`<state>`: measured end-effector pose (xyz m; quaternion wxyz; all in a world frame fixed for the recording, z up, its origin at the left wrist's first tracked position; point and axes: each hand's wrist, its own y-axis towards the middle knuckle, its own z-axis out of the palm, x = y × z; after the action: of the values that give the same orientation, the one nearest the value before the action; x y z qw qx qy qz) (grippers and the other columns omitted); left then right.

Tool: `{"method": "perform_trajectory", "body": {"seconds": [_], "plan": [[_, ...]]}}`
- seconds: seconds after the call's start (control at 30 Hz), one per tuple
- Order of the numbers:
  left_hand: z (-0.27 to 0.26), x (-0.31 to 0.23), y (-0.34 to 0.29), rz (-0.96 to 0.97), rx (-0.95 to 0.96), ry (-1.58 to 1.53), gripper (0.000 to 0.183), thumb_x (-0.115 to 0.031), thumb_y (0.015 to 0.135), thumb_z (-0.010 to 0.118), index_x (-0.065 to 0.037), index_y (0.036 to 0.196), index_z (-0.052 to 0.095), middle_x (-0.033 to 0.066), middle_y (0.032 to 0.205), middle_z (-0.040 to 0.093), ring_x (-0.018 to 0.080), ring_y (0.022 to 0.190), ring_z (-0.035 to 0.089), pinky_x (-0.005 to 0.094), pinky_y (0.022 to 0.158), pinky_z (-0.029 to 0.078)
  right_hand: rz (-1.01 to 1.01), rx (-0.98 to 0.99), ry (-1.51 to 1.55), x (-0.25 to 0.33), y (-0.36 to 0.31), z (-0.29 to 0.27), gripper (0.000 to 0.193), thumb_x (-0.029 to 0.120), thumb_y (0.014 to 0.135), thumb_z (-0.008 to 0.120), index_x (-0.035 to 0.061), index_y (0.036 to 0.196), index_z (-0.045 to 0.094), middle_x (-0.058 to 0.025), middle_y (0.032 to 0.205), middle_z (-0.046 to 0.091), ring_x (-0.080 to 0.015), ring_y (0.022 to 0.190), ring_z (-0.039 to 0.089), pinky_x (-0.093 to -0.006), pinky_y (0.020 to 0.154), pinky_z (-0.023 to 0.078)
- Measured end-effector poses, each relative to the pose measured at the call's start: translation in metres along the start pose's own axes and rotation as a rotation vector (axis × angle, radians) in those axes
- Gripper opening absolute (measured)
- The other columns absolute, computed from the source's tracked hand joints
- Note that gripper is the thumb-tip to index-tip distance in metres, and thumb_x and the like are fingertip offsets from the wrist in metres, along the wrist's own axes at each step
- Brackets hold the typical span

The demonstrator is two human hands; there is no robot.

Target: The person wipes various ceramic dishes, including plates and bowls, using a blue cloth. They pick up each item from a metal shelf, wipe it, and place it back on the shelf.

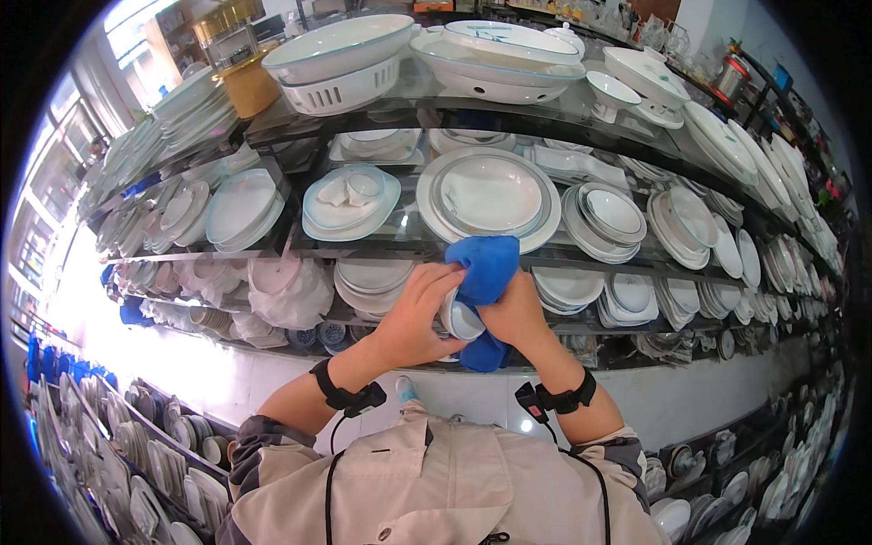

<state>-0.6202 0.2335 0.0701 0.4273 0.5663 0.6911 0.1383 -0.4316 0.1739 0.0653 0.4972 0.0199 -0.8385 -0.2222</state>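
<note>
At the centre of the frame the left hand (413, 318) and the right hand (518, 313) meet around a small bowl (460, 320), with a cloth (486, 268) draped over the right hand and the bowl's upper right side, its tail hanging just below the bowl. Behind the hands run the shelves (272, 250), and on the shelf just above them sit a large round plate (490, 195) at centre, a squarish dish (350, 204) holding small pieces to its left, and a stack of plates (610, 218) to its right. On the top shelf, in the upper part of the frame, a wide bowl (341, 45) rests on a slotted stand (341, 89), with another wide bowl (495, 59) to its right.
</note>
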Motion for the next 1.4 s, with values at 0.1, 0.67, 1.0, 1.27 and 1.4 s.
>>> {"method": "perform_trajectory", "body": {"seconds": [0.1,0.67,1.0,1.27,1.4], "plan": [[0.0,-0.017,0.005,-0.015,-0.016,0.025,0.096,-0.012,0.057,0.092,0.0,0.14,0.044,0.0214,0.133,0.05,0.0427,0.123,0.048,0.0478,0.106,0.042,-0.002,-0.054,0.085,0.008,-0.01,0.001,0.02,0.011,0.079,0.07,0.0028,0.097,0.073,-0.0211,0.088,0.073,-0.0375,0.086,0.072,-0.0397,0.073,0.055],[-0.015,-0.008,-0.049,-0.543,-0.058,-0.966,0.091,-0.029,0.072,0.091,0.0,0.142,0.04,0.0111,0.132,0.056,0.0204,0.124,0.053,0.0365,0.107,0.04,0.065,0.08,-0.042,0.027,-0.021,0.01,0.029,0.016,0.074,0.078,0.0086,0.101,0.074,-0.0156,0.091,0.074,-0.0333,0.085,0.072,-0.0378,0.073,0.055],[-0.045,0.024,-0.081,-0.489,-0.112,-0.882,0.074,-0.051,0.097,0.056,0.004,0.143,0.038,0.0132,0.135,0.052,0.0202,0.125,0.049,0.0351,0.109,0.036,-0.313,0.074,-0.262,0.059,-0.007,0.072,0.034,0.019,0.07,0.079,0.0137,0.103,0.071,-0.0114,0.091,0.072,-0.0363,0.078,0.069,-0.0405,0.065,0.055],[-0.102,0.04,-0.109,-0.616,0.007,-1.163,0.09,-0.057,0.093,0.062,0.004,0.15,0.028,0.0112,0.142,0.046,0.0203,0.131,0.044,0.0333,0.111,0.035,-0.47,0.179,-0.245,0.074,0.007,0.126,0.032,0.018,0.071,0.076,0.0137,0.102,0.071,-0.0115,0.091,0.072,-0.04,0.078,0.067,-0.0413,0.066,0.054],[-0.119,0.059,-0.132,-0.608,-0.024,-0.953,0.094,-0.075,0.076,0.071,0.0,0.124,0.042,0.0069,0.119,0.05,0.0145,0.105,0.047,0.028,0.093,0.042,-0.229,0.17,-0.119,0.08,0.01,0.157,0.024,0.02,0.072,0.076,0.0115,0.094,0.072,-0.0139,0.088,0.072,-0.0403,0.078,0.068,-0.0451,0.066,0.055]]}}
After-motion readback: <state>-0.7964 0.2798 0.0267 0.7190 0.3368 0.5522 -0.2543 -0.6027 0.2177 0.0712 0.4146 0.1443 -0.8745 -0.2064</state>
